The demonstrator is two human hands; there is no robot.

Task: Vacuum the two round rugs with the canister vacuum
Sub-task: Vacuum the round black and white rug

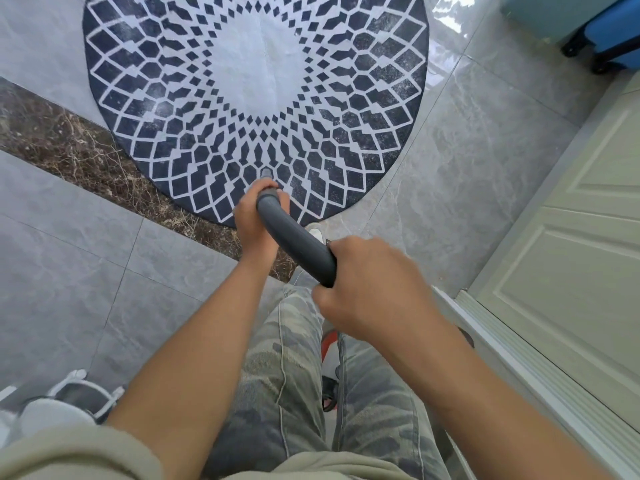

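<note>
A round rug point(256, 74) with a dark blue and white diamond pattern lies on the grey tiled floor ahead of me. The grey curved handle point(294, 237) of the vacuum wand runs between my hands, pointing down at the rug's near edge. My left hand point(254, 216) grips its lower end just above the rug. My right hand point(370, 289) grips its upper end, closer to my body. The nozzle is mostly hidden behind my left hand; only a small grey tip point(266, 173) shows on the rug. A red part point(327, 344), perhaps of the canister, peeks between my legs.
A pale panelled door point(571, 258) and its frame stand close on the right. A blue wheeled suitcase point(609, 32) sits at the top right. A brown marble strip point(69, 147) crosses the floor on the left. A white and grey object point(59, 400) lies at bottom left.
</note>
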